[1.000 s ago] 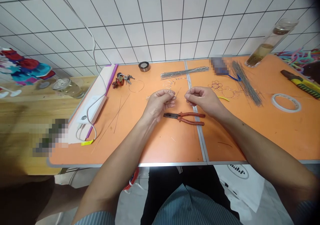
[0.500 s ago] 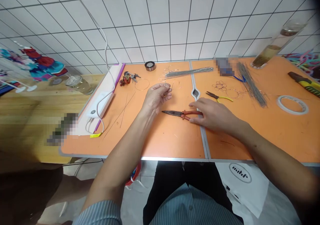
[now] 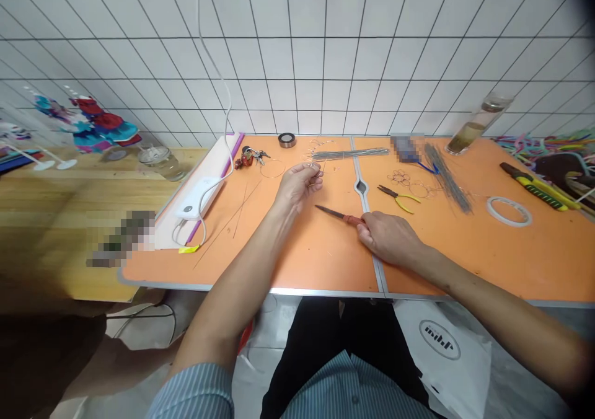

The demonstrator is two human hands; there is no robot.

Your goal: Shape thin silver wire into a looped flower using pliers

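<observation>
1. My left hand [image 3: 297, 185] is raised above the counter [image 3: 325, 259], pinching a small wire piece [image 3: 317, 172] between thumb and fingers. The wire is thin and partly hidden, so I can't quite make out its shape.
2. My right hand [image 3: 388, 238] is clenched around the red-handled pliers [image 3: 338, 215], low over the counter, with their nose pointing left, just below my left hand.
3. Beyond my right hand, yellow-handled pliers [image 3: 398, 199] lie near wire flowers [image 3: 398, 177], with a bundle of wire rods [image 3: 447, 186] just to their right.
4. A second bundle of rods [image 3: 349, 154] lies along the counter's far side, straight ahead of me.
5. To my left are keys [image 3: 248, 157], a wire ring [image 3: 273, 169], loose rods [image 3: 227, 220] and a white power strip [image 3: 198, 198] at the counter's edge.
6. Far right, a tape roll [image 3: 509, 211] lies flat near a yellow-handled tool [image 3: 534, 186], and a glass jar [image 3: 467, 131] stands at the back.
</observation>
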